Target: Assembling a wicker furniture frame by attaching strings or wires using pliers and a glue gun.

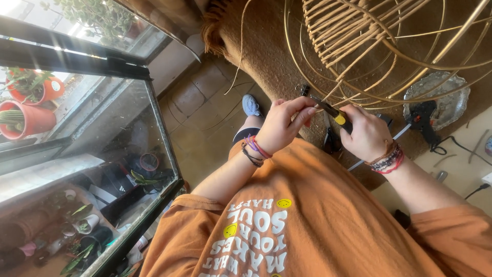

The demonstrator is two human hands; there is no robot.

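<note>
Cutting step judged in hand: pliers (328,109) clasped by right hand (368,134), left hand (283,123) pinching them near the wicker frame (369,46). Steady squeeze needed next.

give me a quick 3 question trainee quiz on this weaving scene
1. True or false: both hands grip the pliers.
2. Which thing lies on the silver tray? A) glue gun B) scissors C) cup
3. Fill in: the frame above the hands is made of curved ____ rods.

Key:
1. True. The left hand pinches near the tip, and the right hand wraps the yellow and black handle.
2. A
3. Rattan, or cane: thin tan rods, partly woven at the top.
</note>
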